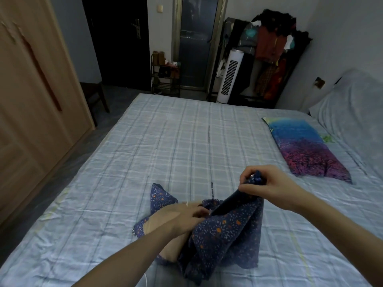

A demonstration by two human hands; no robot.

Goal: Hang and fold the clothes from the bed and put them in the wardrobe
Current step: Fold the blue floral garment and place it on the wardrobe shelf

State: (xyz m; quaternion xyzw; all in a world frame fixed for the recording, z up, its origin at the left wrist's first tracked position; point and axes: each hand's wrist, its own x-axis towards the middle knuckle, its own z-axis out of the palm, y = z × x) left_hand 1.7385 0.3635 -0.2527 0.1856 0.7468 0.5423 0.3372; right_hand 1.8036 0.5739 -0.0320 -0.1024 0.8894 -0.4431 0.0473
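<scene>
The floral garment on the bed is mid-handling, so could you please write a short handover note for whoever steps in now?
Right hand pinches the floral garment by its top edge, lifting it off the bed. Left hand grips the fabric lower down. Done: nothing visibly folded or hung yet. Left: fold or hang this garment and put it in the wardrobe, whose doors are closed.

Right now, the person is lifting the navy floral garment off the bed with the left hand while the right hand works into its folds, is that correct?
Not quite: the head view shows the hands swapped. The right hand lifts the navy floral garment off the bed, while the left hand works into its folds.
</scene>
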